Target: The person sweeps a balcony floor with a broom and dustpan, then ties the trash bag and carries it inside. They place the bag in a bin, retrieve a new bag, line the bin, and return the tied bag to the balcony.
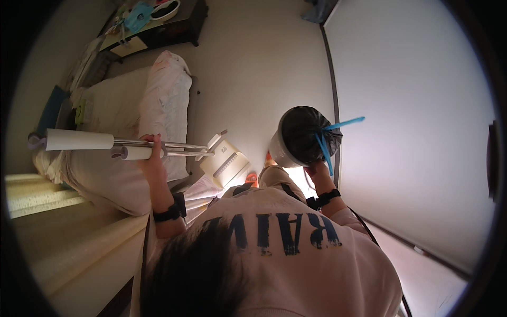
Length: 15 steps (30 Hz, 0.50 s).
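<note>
My left hand (153, 152) is closed around the metal poles of a broom and dustpan set. The white handle grips (79, 140) point to the left, and the cream dustpan (226, 162) hangs at the other end of the poles, close to my legs. On the right, my right hand (315, 169) holds the near side of a light grey trash bin (278, 146). A black bag (303, 132) lines the bin and bulges at its top, gathered, with blue drawstrings (328, 152) sticking out. The fingers of my right hand are partly hidden by the bin.
A bed or couch with a rolled quilt (168, 91) stands at the left. Beyond it is a low dark cabinet (190, 25) bearing a white basin and a blue packet. A large pale panel (408, 99) rises at the right. A yellowish curtain (79, 237) hangs at lower left.
</note>
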Available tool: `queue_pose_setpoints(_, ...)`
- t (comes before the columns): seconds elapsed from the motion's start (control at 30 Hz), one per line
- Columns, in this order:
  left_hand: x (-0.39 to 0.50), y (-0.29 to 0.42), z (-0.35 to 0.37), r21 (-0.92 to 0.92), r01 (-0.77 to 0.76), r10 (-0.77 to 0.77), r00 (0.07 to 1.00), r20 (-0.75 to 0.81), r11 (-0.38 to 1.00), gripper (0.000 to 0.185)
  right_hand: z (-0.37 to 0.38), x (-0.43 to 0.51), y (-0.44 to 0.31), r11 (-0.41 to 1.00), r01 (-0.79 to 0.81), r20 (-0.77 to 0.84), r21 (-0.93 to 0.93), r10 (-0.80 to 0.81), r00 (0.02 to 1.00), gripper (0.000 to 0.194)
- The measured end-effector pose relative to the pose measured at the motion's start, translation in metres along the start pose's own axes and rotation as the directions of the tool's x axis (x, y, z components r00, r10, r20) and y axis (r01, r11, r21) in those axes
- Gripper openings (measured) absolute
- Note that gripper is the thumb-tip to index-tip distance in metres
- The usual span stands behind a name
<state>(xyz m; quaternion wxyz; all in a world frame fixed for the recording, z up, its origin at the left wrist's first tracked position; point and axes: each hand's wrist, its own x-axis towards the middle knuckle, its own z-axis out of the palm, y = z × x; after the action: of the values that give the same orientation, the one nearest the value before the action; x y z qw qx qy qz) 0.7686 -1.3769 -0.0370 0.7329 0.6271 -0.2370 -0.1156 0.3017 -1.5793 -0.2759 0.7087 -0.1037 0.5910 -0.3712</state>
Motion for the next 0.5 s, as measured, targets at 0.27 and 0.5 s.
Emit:
queue_pose_setpoints(0.27, -0.001, -0.010, -0.005, -0.080, 0.044, -0.055, 0.988, -0.145, 0.996, 0.012, -0.030, 0.055, -0.022, 0.997, -0.028, -0.139, 0.067, 0.037, 0.990, 0.028)
queue_pose_setpoints(0.5, 0.040, -0.011, 0.017, -0.079, 0.041, -0.050, 0.991, -0.121, 0.996, 0.010, -0.050, 0.066, -0.005, 0.984, -0.013, -0.246, 0.175, 0.056, 0.968, 0.032)
